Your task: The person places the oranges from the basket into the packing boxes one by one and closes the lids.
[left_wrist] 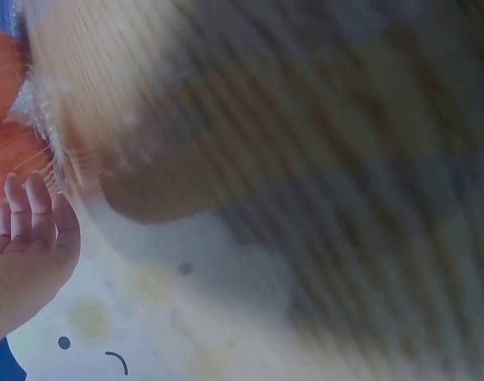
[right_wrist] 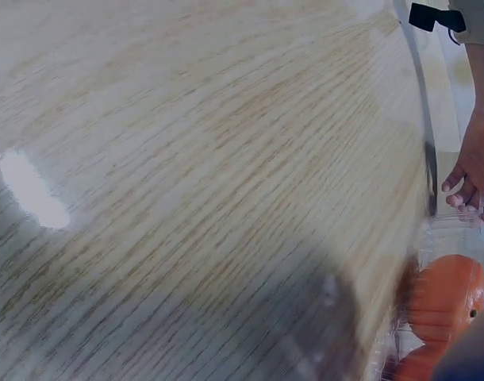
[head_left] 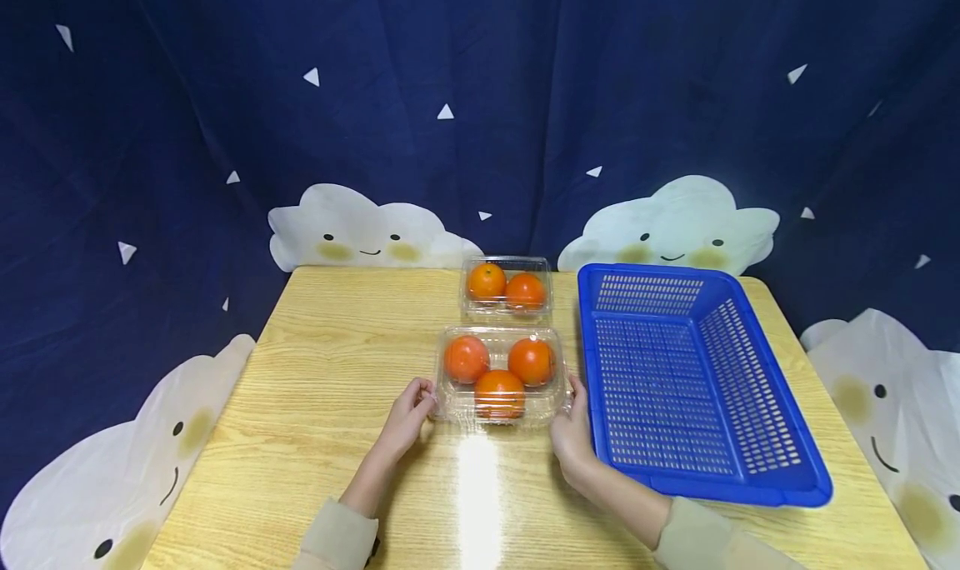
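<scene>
A clear plastic clamshell box (head_left: 498,376) with three round orange fruits (head_left: 499,395) inside is between both hands over the table. My left hand (head_left: 407,416) grips its left side near the front corner, thumb and fingers at the edge. On the opposite side, my right hand (head_left: 573,432) holds the right wall, its fingers running along the outside. The lid looks closed over the fruits. In the right wrist view, part of the box and an orange fruit (right_wrist: 447,300) show at the lower right. Orange fruit (left_wrist: 12,151) also appears at the left wrist view's left edge.
A smaller clear box (head_left: 506,305) holding two orange fruits stands behind at the table's back edge. To the right lies a blue perforated plastic basket (head_left: 660,387), its rim close to my right hand. Beyond the wooden table (head_left: 322,345) hangs a dark blue curtain (head_left: 375,95) with cloud prints.
</scene>
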Demonstrator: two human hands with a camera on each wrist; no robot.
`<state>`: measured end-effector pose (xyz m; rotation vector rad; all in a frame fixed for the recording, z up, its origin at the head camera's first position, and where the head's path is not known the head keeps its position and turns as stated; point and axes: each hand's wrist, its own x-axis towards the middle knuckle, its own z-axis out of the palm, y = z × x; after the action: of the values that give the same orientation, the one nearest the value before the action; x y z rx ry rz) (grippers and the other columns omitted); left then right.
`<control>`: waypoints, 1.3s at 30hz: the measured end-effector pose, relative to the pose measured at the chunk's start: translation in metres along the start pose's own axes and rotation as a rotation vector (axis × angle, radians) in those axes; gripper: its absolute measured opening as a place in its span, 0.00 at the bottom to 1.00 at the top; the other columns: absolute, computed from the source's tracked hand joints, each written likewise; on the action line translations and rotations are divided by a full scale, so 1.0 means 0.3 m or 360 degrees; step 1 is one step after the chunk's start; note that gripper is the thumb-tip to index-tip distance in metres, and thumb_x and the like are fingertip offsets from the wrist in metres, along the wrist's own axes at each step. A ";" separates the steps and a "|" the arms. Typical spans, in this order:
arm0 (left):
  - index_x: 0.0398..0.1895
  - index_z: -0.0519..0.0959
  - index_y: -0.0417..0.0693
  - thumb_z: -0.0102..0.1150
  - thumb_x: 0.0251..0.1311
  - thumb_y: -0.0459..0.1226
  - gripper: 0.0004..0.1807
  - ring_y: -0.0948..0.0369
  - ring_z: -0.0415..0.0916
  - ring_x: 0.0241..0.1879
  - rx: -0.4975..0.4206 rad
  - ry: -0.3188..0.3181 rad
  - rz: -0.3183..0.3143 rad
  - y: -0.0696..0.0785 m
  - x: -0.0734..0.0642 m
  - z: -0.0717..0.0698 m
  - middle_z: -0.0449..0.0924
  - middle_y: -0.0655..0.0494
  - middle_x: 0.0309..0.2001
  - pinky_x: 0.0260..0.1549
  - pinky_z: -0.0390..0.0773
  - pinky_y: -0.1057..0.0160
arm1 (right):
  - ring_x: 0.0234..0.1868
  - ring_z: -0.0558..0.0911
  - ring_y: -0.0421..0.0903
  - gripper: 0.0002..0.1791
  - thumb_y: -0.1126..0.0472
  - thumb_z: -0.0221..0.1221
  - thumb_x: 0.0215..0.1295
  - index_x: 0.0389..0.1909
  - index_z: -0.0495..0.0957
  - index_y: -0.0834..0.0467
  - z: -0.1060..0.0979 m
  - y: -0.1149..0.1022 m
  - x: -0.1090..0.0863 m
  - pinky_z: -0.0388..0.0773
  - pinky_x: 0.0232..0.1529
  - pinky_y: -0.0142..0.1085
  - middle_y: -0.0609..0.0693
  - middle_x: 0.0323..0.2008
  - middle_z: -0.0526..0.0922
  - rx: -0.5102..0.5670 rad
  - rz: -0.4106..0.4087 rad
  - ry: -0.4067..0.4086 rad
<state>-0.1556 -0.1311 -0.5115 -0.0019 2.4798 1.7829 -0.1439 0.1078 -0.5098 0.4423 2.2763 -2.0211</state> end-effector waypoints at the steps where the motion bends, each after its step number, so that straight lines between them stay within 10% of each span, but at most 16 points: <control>1: 0.36 0.69 0.32 0.45 0.54 0.27 0.07 0.58 0.68 0.28 -0.0011 0.0004 -0.0019 -0.007 0.002 0.002 0.68 0.52 0.28 0.28 0.68 0.67 | 0.67 0.49 0.62 0.35 0.78 0.31 0.57 0.68 0.40 0.63 0.001 0.002 0.000 0.45 0.65 0.51 0.67 0.67 0.47 0.0044 0.0023 0.0003; 9: 0.24 0.69 0.39 0.44 0.54 0.29 0.05 0.53 0.70 0.24 -0.0054 -0.0025 -0.0123 -0.102 0.034 0.022 0.71 0.45 0.20 0.25 0.70 0.62 | 0.61 0.59 0.63 0.24 0.66 0.30 0.69 0.64 0.43 0.70 0.000 -0.001 0.001 0.54 0.62 0.51 0.69 0.61 0.55 0.0208 0.0208 0.0023; 14: 0.20 0.70 0.37 0.43 0.53 0.31 0.09 0.53 0.70 0.21 -0.0032 -0.0038 -0.0184 -0.110 0.033 0.026 0.72 0.42 0.18 0.24 0.69 0.61 | 0.37 0.69 0.47 0.22 0.65 0.30 0.70 0.61 0.47 0.71 0.002 -0.003 -0.003 0.67 0.42 0.36 0.62 0.44 0.64 0.0212 0.0307 0.0034; 26: 0.15 0.68 0.31 0.40 0.54 0.28 0.13 0.55 0.65 0.15 -0.0087 -0.0146 -0.0233 0.012 -0.013 0.009 0.66 0.51 0.11 0.19 0.64 0.65 | 0.29 0.70 0.40 0.16 0.74 0.32 0.62 0.51 0.50 0.73 0.003 0.005 -0.011 0.74 0.36 0.28 0.54 0.32 0.64 0.0422 0.0320 -0.0007; 33: 0.14 0.66 0.41 0.40 0.54 0.30 0.12 0.59 0.63 0.14 -0.0131 -0.0113 -0.0227 -0.092 0.016 0.032 0.64 0.56 0.11 0.16 0.63 0.66 | 0.23 0.70 0.37 0.11 0.76 0.33 0.59 0.42 0.55 0.70 0.003 0.002 -0.009 0.73 0.30 0.26 0.51 0.25 0.66 0.0423 0.0318 0.0010; 39: 0.15 0.65 0.37 0.38 0.52 0.26 0.10 0.61 0.61 0.16 -0.0205 -0.0180 -0.0265 0.001 -0.013 0.013 0.63 0.55 0.13 0.19 0.64 0.66 | 0.21 0.68 0.37 0.07 0.76 0.33 0.60 0.37 0.54 0.65 0.004 0.006 -0.006 0.69 0.27 0.26 0.48 0.22 0.66 0.0379 0.0322 0.0007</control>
<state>-0.1515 -0.1276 -0.5121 -0.1094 2.2146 1.8156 -0.1420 0.1066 -0.5112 0.6637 1.9093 -2.1921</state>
